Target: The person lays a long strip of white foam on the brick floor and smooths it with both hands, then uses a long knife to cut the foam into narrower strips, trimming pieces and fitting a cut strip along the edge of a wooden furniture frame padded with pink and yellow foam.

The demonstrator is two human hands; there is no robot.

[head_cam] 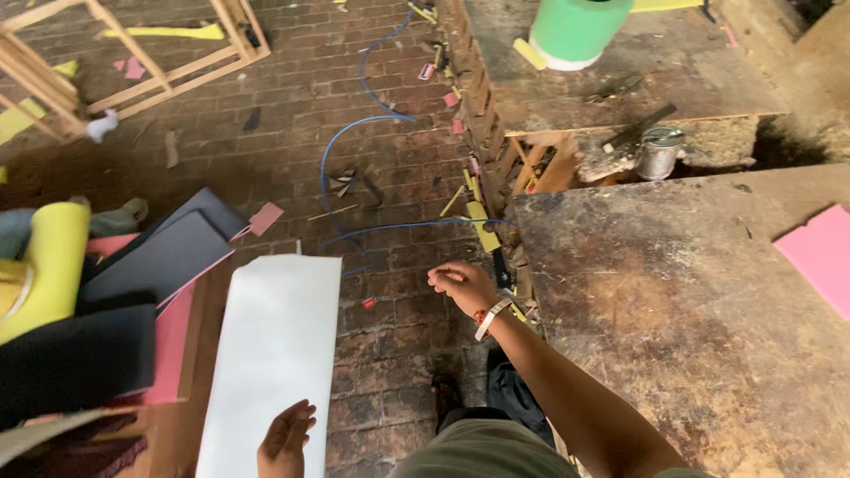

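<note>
Head view, looking straight down at a brick floor with scraps everywhere. Left hand down at the bottom edge, fingers spread loose, resting on or just over the near end of a long white sheet. Couldn't tell for sure if the palm actually touched it. Nothing pinched in that grip. The white sheet lay lengthwise on the floor, running away from the body, with its left edge beside a stack of pink and grey foam sheets. Yellow roll sat further left on that same pile.

Right hand hung out in front over the bricks, fingers curled half in, grip empty as far as could be made out, a pale band on the wrist. Just beside the near corner of the worn wooden counter, not touching it. Blue cable snaked across the floor beyond that hand. Pink sheet lay on the counter at the far right edge. Second counter further back carried a green roll, with a small metal can down in the gap between the two. Wooden frame lay top left on the floor.
</note>
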